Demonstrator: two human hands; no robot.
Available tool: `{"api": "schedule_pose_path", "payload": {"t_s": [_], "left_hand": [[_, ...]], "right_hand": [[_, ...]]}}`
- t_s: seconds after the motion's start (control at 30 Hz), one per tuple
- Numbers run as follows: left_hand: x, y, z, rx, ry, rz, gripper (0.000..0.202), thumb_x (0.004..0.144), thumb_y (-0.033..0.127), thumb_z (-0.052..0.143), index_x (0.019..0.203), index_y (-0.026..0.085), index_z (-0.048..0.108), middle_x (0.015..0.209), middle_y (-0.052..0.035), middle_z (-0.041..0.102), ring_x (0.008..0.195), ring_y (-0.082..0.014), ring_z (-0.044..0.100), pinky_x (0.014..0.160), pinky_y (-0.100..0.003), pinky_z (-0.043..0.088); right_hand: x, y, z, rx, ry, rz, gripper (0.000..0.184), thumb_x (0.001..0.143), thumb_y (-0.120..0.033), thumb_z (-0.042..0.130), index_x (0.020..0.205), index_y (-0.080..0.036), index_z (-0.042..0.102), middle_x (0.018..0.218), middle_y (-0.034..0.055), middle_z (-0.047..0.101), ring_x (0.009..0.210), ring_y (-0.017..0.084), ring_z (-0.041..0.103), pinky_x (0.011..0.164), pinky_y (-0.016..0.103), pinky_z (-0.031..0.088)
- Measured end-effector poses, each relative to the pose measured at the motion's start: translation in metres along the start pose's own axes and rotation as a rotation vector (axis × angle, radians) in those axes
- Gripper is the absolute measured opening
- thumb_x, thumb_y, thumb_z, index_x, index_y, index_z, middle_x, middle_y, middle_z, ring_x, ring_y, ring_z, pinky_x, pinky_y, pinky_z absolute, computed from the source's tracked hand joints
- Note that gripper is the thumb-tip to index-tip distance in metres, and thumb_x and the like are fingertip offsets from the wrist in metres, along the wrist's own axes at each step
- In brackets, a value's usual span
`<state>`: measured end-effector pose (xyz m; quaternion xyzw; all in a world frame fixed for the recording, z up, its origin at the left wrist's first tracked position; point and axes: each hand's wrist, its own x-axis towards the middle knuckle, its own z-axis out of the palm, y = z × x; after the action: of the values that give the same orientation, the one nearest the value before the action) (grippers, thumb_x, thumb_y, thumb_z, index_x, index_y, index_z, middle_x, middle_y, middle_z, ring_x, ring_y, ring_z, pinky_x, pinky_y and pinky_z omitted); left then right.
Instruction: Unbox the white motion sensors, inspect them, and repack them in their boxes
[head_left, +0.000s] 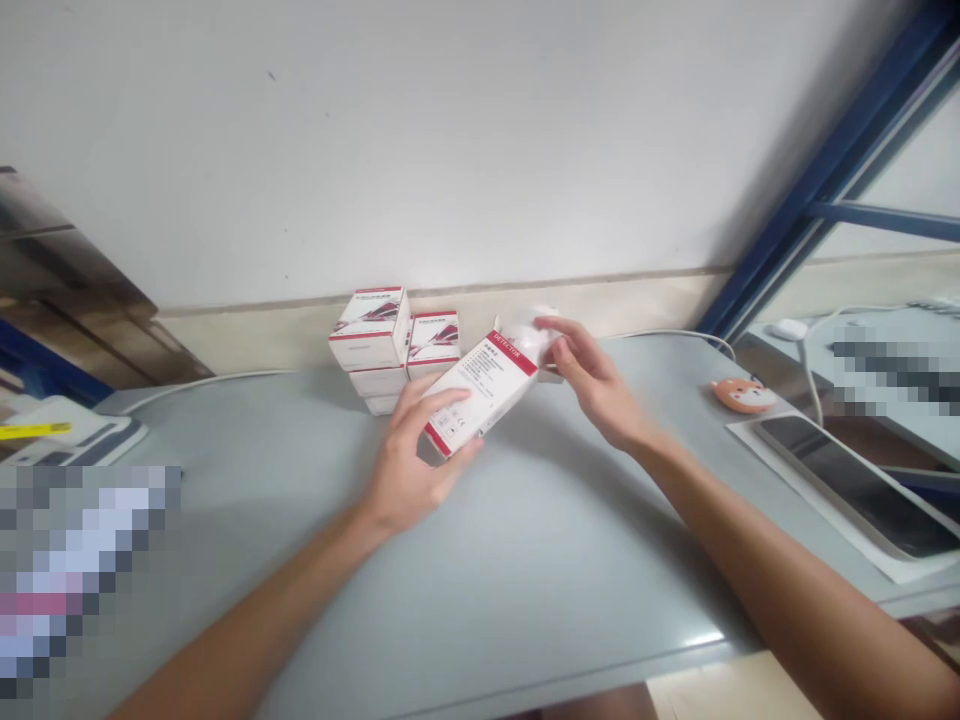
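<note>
My left hand [405,475] is wrapped round a white and red detector box [480,395], holding it tilted above the grey table [480,610]. The box's far end points up and to the right, with a flap there standing out. At that end my right hand [596,385] pinches a whitish, see-through wrapped item [526,335], blurred, perhaps a plastic bag. How much of it sits inside the box I cannot tell. Behind and to the left, several similar boxes [369,338] are stacked against the wall; another box [435,338] stands beside the stack.
To the right lie a dark-screened phone [862,480] on a white sheet and an orange animal-faced pouch [744,394]. A white cable [675,335] runs along the wall. At left are a white device [82,430] and a pixelated area. A blue metal frame [817,170] rises at right.
</note>
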<state>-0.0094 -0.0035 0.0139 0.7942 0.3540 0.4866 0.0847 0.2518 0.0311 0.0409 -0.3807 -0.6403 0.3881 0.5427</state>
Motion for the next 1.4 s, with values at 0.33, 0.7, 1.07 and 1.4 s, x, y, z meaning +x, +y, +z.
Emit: {"api": "schedule_pose_path", "payload": {"t_s": [0.33, 0.7, 1.07, 1.4], "left_hand": [[-0.001, 0.001, 0.004, -0.035, 0.063, -0.064, 0.043, 0.092, 0.023, 0.078, 0.131, 0.029, 0.064, 0.146, -0.0084, 0.060, 0.139, -0.0274, 0.059, 0.118, -0.049, 0.051], [-0.006, 0.008, 0.015, -0.014, 0.066, -0.043, 0.045, 0.093, 0.022, 0.078, 0.134, 0.030, 0.062, 0.146, -0.0084, 0.059, 0.138, -0.0262, 0.060, 0.117, -0.047, 0.052], [-0.009, 0.000, 0.013, 0.102, 0.038, 0.092, 0.047, 0.092, 0.019, 0.079, 0.133, 0.030, 0.060, 0.146, -0.0105, 0.057, 0.136, -0.0281, 0.063, 0.111, -0.047, 0.058], [-0.006, 0.001, 0.017, 0.155, 0.100, 0.102, 0.052, 0.091, 0.019, 0.080, 0.137, 0.031, 0.056, 0.146, -0.0105, 0.058, 0.136, -0.0287, 0.063, 0.113, -0.048, 0.056]], "right_hand": [[-0.008, -0.010, 0.005, -0.221, 0.034, -0.059, 0.050, 0.108, -0.067, 0.044, 0.131, -0.037, 0.077, 0.143, 0.0076, 0.055, 0.139, 0.028, 0.055, 0.125, 0.053, 0.041], [-0.007, 0.007, 0.009, -0.030, 0.117, -0.036, 0.048, 0.107, -0.059, 0.052, 0.148, -0.036, 0.058, 0.129, 0.0047, 0.073, 0.115, 0.025, 0.066, 0.111, 0.048, 0.050], [-0.008, -0.011, 0.009, -0.058, -0.126, 0.026, 0.035, 0.102, -0.059, 0.061, 0.097, -0.026, 0.073, 0.127, 0.0063, 0.063, 0.121, 0.025, 0.060, 0.114, 0.046, 0.044], [-0.021, 0.006, 0.057, 0.156, 0.227, 0.294, 0.061, 0.093, -0.074, 0.063, 0.132, -0.030, 0.048, 0.132, 0.0121, 0.063, 0.118, 0.027, 0.066, 0.101, 0.049, 0.058]]}}
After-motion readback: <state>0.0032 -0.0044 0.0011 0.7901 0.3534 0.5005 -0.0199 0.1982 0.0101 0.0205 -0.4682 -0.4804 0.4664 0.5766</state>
